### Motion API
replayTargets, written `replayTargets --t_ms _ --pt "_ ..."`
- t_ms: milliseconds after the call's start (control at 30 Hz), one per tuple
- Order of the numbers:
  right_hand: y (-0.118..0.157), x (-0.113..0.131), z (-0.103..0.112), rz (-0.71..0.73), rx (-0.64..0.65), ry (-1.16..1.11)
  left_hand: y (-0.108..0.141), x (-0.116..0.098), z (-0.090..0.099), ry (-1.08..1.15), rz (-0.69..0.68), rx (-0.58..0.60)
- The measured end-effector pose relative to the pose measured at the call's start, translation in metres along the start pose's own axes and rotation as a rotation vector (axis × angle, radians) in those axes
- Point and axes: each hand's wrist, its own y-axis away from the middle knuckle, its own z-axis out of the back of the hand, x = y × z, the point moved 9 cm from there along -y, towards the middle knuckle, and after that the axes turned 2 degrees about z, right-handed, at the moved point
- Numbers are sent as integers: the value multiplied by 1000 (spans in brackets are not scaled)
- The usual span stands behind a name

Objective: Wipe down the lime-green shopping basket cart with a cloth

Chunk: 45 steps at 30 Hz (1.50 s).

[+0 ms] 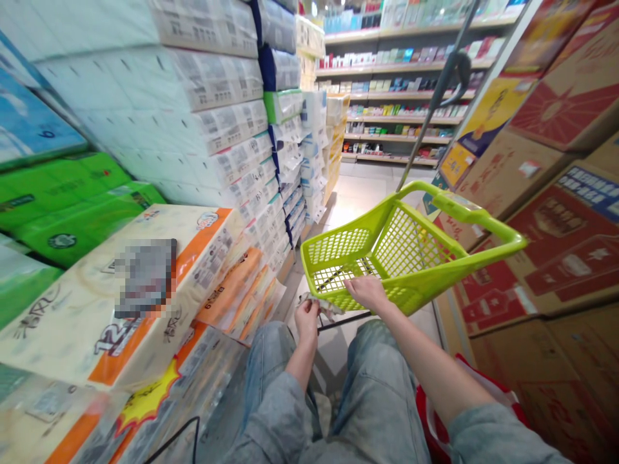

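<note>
A lime-green shopping cart basket [420, 290] stands tilted in the aisle before my knees, with only a dark strip seen through its grid. My right hand [366, 293] rests at the basket's near side, its fingers curled over the rim. Beside the basket's lower left corner, my left hand [307, 316] is closed in a pinch on a small crumpled pale item [329, 308], too small to name. A dark bar [345, 321] runs below the basket, near my left hand.
Stacked tissue packs [213, 77] line the left, with a blurred dark device [147, 277] on a cream pack. Red and brown cartons [556, 238] stand at the right. Cosmetics shelves [387, 71] cross the far end. A red bag [428, 412] lies beside my right leg.
</note>
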Motion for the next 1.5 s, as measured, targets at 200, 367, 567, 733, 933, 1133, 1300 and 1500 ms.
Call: replayTargets --t_ms 200,367,567,733,933,1133,1300,1500 --pt "1 4 0 2 -7 -10 -13 -37 26 24 -22 -111" --pt "6 6 2 32 -33 -37 -32 -63 6 -416 -130 6" --pt "17 5 3 66 -46 -57 -66 -74 -7 -637 -98 -73" --pt "25 5 4 69 -58 -52 -106 -84 -16 -655 -36 -76" --pt "26 4 0 23 -51 -32 -104 -81 -22 -683 -29 -49" --pt "22 1 -2 -1 -44 14 -63 -69 -17 -745 -36 -5" --pt "20 1 1 5 -41 14 -31 -63 -11 -827 -21 62" --pt "23 -6 2 -10 -28 14 -18 -62 -13 -902 -6 183"
